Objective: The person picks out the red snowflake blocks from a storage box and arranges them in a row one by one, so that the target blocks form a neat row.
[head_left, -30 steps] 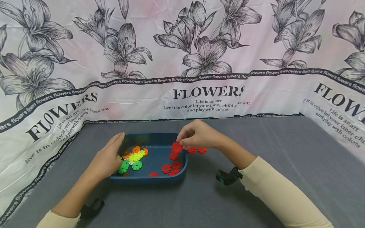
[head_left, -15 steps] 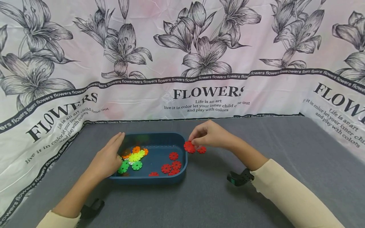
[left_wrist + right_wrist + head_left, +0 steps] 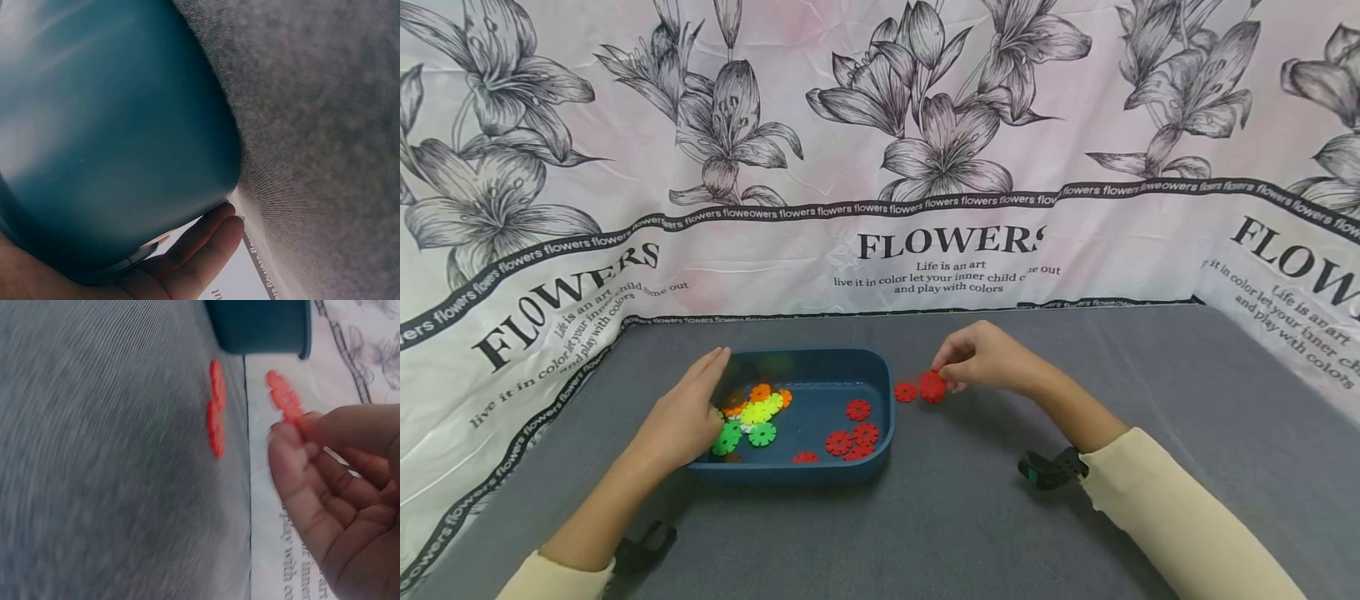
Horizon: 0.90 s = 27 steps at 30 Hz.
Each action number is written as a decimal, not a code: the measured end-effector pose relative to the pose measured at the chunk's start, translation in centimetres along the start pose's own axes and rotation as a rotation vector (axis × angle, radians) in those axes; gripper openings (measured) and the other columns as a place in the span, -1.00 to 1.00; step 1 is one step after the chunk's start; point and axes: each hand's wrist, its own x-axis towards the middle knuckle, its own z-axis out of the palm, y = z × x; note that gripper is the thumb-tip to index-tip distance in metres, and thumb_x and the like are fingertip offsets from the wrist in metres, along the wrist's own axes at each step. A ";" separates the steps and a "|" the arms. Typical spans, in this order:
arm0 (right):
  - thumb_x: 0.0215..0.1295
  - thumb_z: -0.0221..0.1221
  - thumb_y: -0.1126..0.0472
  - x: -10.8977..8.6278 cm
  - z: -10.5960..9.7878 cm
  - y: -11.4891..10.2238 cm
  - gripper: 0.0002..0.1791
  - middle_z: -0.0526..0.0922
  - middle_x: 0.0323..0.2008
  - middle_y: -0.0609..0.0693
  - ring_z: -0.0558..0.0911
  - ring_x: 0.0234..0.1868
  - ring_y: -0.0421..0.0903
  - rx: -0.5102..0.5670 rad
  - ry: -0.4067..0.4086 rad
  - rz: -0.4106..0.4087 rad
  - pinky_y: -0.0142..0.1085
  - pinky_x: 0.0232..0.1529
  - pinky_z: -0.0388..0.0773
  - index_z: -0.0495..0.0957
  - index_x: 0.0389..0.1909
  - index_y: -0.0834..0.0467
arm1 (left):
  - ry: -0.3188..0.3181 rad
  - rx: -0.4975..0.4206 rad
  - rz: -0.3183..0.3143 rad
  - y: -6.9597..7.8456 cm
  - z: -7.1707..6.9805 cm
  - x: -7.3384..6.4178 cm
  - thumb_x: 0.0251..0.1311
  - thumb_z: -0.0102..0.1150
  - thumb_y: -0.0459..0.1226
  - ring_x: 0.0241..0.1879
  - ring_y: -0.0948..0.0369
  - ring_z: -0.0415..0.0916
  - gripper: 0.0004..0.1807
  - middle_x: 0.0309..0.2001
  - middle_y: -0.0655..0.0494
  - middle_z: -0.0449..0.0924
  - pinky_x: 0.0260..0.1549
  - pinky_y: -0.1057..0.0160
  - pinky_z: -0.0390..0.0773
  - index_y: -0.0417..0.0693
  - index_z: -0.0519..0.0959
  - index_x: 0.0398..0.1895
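My right hand (image 3: pixel 988 357) pinches a red notched disc (image 3: pixel 933 387) between thumb and fingertips, right of the blue tray (image 3: pixel 790 475). The right wrist view shows this held disc (image 3: pixel 284 397) above the tabletop. Under it there, two more red discs (image 3: pixel 215 428) lie on the cloth; in the head view one loose red disc (image 3: pixel 906 392) shows beside the tray's right wall, the other hidden behind the held one. My left hand (image 3: pixel 679 417) holds the tray's left side, its fingers (image 3: pixel 209 256) along the outer wall.
Inside the tray, several red discs (image 3: pixel 839 442) lie at the right. Green discs (image 3: pixel 762 434), yellow discs (image 3: pixel 756 411) and orange discs (image 3: pixel 761 392) pile up at the left. A floral curtain (image 3: pixel 947 150) stands behind the grey tabletop (image 3: pixel 880 542).
My right hand has carried the red disc rightward, from over the tray's right rim to over the discs on the table. The left hand and tray stay in place.
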 end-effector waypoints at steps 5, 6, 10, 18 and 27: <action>0.25 0.21 0.44 0.0 -0.8 1.1 -0.90 0.70 -0.48 0.04 0.68 -0.43 -0.03 -0.074 -0.018 0.057 -0.12 -0.29 0.66 0.70 -0.32 0.29 | 0.000 -0.006 -0.003 0.0 0.0 -0.1 0.07 -0.21 -0.61 -0.13 -0.08 0.39 -0.13 0.53 -0.30 -0.04 -0.65 0.20 0.21 -0.29 -0.01 0.58; 0.25 0.20 0.45 0.0 -1.0 1.3 -0.89 0.70 -0.48 0.04 0.68 -0.43 -0.03 -0.081 -0.023 0.071 -0.13 -0.30 0.66 0.70 -0.32 0.30 | -0.002 -0.006 -0.003 0.0 -0.1 -0.1 0.07 -0.21 -0.61 -0.14 -0.07 0.39 -0.13 0.53 -0.30 -0.04 -0.65 0.20 0.21 -0.29 -0.01 0.58; 0.25 0.19 0.48 -0.1 -1.5 2.0 -0.89 0.70 -0.48 0.06 0.68 -0.45 -0.04 -0.091 -0.041 0.123 -0.17 -0.33 0.66 0.69 -0.32 0.33 | -0.001 -0.006 0.001 0.1 -0.1 0.0 0.07 -0.22 -0.60 -0.06 -0.10 0.37 -0.13 0.53 -0.30 -0.04 -0.65 0.19 0.21 -0.29 -0.01 0.58; 0.25 0.22 0.47 -0.1 -1.6 2.6 -0.92 0.70 -0.47 0.07 0.68 -0.44 -0.04 -0.065 -0.046 0.130 -0.18 -0.34 0.67 0.68 -0.30 0.37 | -0.003 -0.006 -0.001 0.1 0.0 0.0 0.07 -0.21 -0.60 0.04 -0.14 0.33 -0.14 0.53 -0.30 -0.03 -0.64 0.18 0.22 -0.30 0.00 0.58; 0.09 0.42 0.26 -0.2 -1.4 2.5 -0.73 0.65 -0.42 -0.06 0.59 -0.38 -0.12 -0.236 -0.124 0.037 -0.22 -0.31 0.54 0.68 -0.17 0.23 | -0.005 -0.004 0.002 0.0 -0.1 0.0 0.08 -0.22 -0.60 0.03 -0.14 0.34 -0.14 0.53 -0.29 -0.03 -0.64 0.18 0.22 -0.30 0.00 0.57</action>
